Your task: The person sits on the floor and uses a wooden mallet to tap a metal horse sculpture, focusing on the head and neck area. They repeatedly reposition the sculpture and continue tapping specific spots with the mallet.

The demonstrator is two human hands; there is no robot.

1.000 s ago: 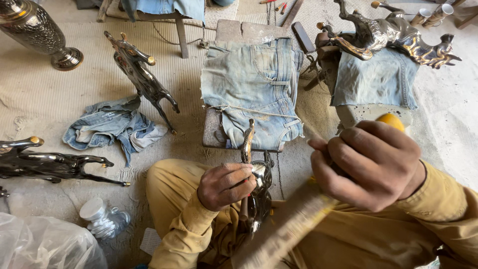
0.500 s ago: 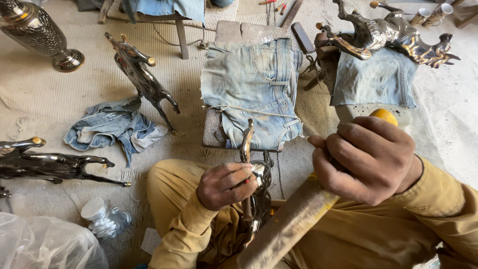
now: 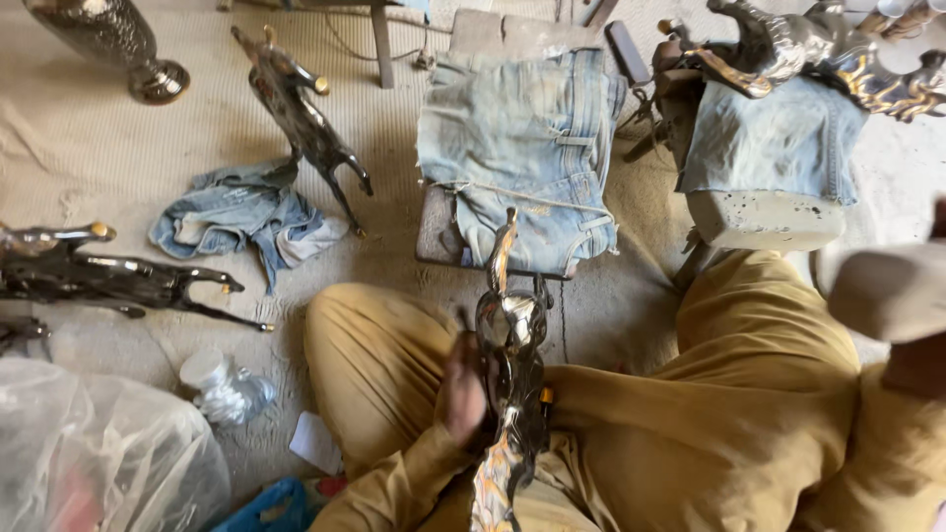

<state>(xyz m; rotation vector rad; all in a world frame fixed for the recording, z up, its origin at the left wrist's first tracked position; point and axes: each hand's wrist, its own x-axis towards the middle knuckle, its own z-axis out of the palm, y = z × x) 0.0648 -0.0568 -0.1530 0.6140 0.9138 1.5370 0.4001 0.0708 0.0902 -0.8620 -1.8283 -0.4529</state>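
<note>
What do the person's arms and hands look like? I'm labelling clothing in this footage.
Both hands are bare, no gloves or rings visible. The left hand comes out of a long mustard-tan sleeve. The right hand is blurred at the frame edge, with matching cloth.

Sandy, dusty floor point(image 3: 89, 148) under soft daylight, scattered with polished metal animal figures point(image 3: 301, 108) and a crumpled denim rag point(image 3: 236, 212). At centre, a low wooden block point(image 3: 434, 227) draped in worn denim point(image 3: 522, 138); to the right, a pale stool point(image 3: 764, 219) padded with denim too. Engraved metal vase point(image 3: 113, 39) top left, clear plastic bag point(image 3: 99, 453) bottom left.
</note>
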